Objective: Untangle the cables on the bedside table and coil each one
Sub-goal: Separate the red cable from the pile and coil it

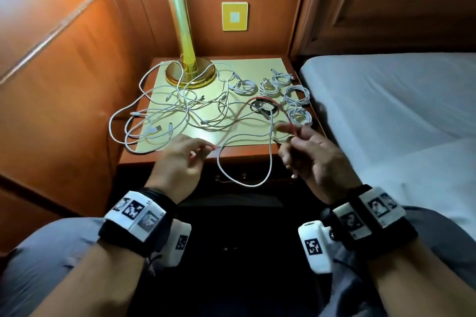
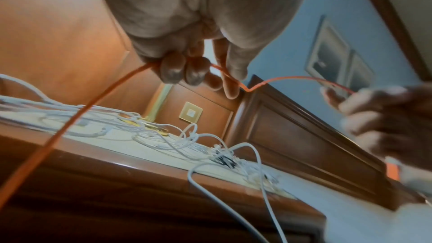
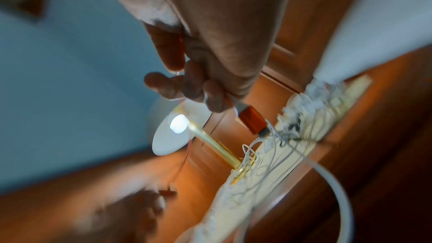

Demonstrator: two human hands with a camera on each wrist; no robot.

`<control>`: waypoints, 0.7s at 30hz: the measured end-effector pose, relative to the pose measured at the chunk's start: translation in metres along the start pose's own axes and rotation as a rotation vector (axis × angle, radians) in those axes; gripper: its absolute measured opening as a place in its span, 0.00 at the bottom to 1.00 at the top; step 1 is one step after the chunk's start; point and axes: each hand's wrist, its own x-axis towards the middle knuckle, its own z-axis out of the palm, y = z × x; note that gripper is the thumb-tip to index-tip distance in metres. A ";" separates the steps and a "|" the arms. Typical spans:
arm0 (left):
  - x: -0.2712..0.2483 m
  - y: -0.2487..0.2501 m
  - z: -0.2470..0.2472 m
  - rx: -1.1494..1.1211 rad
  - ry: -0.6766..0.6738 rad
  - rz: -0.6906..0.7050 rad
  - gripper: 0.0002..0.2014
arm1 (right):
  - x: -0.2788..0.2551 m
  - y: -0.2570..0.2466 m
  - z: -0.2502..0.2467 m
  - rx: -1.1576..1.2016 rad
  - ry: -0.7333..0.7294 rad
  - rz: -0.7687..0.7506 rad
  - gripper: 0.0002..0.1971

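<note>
Five white coils (image 1: pixel 284 90) are seen laid out at the upper right of the desk (image 1: pixel 257 64), with a dark coiled cable (image 1: pixel 262 108) just below them toward the centre of the frame, so a good part of the coiling is judged to be finished. A large tangle of white cables (image 1: pixel 167 113) is left spread over the left and centre of the desk, looped around the brass lamp base (image 1: pixel 190 73) and spilling past the left edge, and one white loop (image 1: pixel 244 162) is hung over the front edge between the wrists. A red cable (image 2: pixel 70 123) is being worked on in the lower middle of the head view: it is pinched by the left hand (image 1: pixel 180 159) between curled fingers and thumb, as shown in the left wrist view, and its other stretch is gripped in the curled fingers of the right hand (image 1: pixel 311 152), below which the red plug (image 3: pixel 251 119) is seen to protrude in the right wrist view. The red cable is judged to be freed and about to be wound, though no loops are formed in it yet. Several white cables are therefore left to be separated and coiled; their exact count cannot be told from the tangle.
</note>
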 end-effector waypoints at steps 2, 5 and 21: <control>-0.006 0.008 0.017 0.042 -0.046 0.147 0.07 | -0.004 0.010 0.010 -0.369 -0.073 -0.122 0.11; -0.015 0.017 0.033 0.067 -0.126 0.267 0.04 | -0.006 0.022 0.013 -0.712 -0.053 -0.281 0.10; -0.008 0.024 0.031 -0.257 -0.027 0.221 0.09 | 0.002 0.024 0.022 -0.240 -0.153 0.037 0.16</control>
